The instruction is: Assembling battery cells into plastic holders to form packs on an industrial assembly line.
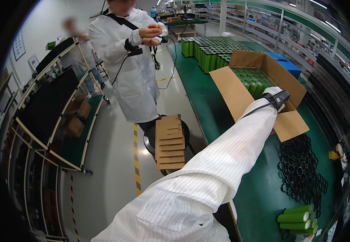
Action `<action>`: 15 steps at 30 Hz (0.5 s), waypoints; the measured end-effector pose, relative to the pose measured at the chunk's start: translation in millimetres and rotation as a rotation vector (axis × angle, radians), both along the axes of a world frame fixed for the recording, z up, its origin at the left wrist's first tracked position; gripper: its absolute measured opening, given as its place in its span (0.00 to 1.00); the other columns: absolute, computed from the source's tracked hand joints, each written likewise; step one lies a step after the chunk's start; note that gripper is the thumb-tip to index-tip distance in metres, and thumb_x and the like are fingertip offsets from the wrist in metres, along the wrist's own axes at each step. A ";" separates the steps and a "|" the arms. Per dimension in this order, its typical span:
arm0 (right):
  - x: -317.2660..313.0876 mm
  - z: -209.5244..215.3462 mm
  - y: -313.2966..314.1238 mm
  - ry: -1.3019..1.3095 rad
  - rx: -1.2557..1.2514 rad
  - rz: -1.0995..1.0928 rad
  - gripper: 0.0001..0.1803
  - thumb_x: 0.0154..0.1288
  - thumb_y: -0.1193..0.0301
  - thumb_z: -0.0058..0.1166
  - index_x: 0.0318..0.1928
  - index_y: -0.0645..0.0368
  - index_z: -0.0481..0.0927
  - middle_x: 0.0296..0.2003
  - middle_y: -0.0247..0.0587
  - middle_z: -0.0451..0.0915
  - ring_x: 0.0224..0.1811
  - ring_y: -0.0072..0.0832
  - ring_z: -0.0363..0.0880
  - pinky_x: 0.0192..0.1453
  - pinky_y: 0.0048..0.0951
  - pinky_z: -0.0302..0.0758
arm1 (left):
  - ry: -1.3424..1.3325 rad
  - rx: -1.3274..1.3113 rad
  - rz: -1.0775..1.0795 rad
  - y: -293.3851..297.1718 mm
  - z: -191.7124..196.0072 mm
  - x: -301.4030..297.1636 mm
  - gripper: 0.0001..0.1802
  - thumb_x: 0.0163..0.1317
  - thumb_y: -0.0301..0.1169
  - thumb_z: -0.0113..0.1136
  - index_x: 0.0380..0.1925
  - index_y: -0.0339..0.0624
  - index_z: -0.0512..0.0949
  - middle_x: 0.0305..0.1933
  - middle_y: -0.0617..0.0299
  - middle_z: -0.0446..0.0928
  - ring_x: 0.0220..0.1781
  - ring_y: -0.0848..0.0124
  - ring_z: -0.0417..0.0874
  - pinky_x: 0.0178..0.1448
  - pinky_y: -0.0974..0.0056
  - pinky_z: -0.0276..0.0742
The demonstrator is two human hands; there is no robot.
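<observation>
My left arm, in a white striped sleeve [223,165], reaches across to the right over the green table. A black strapped device [277,100] sits at its wrist. The hand is down inside an open cardboard box [230,90], and its fingers are hidden by the wrist and the box. Several green cylindrical battery cells [253,84] stand upright in rows in that box, nearest to the hand. The box's flaps are folded outward. My right hand does not show.
Rows of green cells [211,51] and a blue box [286,66] stand farther back. Black plastic ring holders [300,165] and loose green cells [295,218] lie nearer. Cardboard pieces [170,151] rest on a stool. A person in a white coat [128,84] stands left; a cart [90,137] is beyond.
</observation>
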State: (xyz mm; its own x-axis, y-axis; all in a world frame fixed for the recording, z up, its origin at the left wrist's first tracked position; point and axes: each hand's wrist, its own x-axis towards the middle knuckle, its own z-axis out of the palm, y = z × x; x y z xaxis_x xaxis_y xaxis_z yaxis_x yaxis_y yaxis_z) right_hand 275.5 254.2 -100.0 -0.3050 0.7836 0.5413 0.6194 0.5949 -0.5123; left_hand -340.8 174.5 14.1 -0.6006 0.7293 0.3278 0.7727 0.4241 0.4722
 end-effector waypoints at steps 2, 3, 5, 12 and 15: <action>-43.3 -15.6 7.1 0.113 -0.114 0.143 0.24 0.64 0.65 0.56 0.58 0.63 0.72 0.53 0.49 0.76 0.51 0.36 0.77 0.57 0.29 0.72 | -0.155 0.100 -0.257 -10.8 -76.2 -115.2 0.09 0.41 0.37 0.70 0.24 0.51 0.84 0.33 0.56 0.84 0.37 0.58 0.86 0.36 0.58 0.81; -21.3 -10.9 6.4 0.148 -0.109 0.060 0.24 0.65 0.65 0.56 0.58 0.63 0.72 0.53 0.49 0.76 0.50 0.36 0.77 0.56 0.29 0.72 | -0.090 0.074 -0.219 34.8 -64.4 -73.4 0.09 0.42 0.38 0.69 0.25 0.51 0.84 0.33 0.56 0.84 0.37 0.58 0.86 0.37 0.58 0.81; -52.3 -13.6 3.9 0.228 -0.155 0.217 0.24 0.66 0.64 0.54 0.58 0.63 0.72 0.52 0.48 0.76 0.50 0.35 0.76 0.56 0.28 0.72 | -0.115 -0.061 -0.133 -42.7 -60.7 -135.2 0.09 0.46 0.38 0.67 0.30 0.53 0.85 0.36 0.56 0.84 0.40 0.59 0.86 0.39 0.58 0.81; -9.9 -9.3 2.2 0.322 -0.155 0.057 0.23 0.68 0.62 0.49 0.59 0.62 0.72 0.51 0.45 0.77 0.48 0.32 0.75 0.53 0.27 0.72 | 0.267 -0.227 0.073 -1.0 5.7 15.2 0.13 0.47 0.40 0.67 0.36 0.56 0.85 0.40 0.62 0.85 0.46 0.61 0.85 0.40 0.57 0.80; -19.0 -12.9 4.1 0.350 -0.176 0.094 0.23 0.70 0.60 0.47 0.59 0.61 0.72 0.50 0.44 0.77 0.47 0.31 0.75 0.52 0.27 0.72 | 0.295 -0.290 0.178 -6.8 1.1 8.6 0.13 0.48 0.41 0.66 0.36 0.58 0.85 0.40 0.64 0.85 0.45 0.63 0.86 0.40 0.57 0.79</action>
State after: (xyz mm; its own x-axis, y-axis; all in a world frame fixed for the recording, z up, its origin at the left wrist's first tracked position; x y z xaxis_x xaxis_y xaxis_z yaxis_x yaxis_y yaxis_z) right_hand 256.6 258.4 -112.8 -0.2006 0.8511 0.4852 0.3365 0.5250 -0.7817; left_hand -332.2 167.7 15.2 -0.6366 0.7101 0.3009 0.7595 0.6450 0.0847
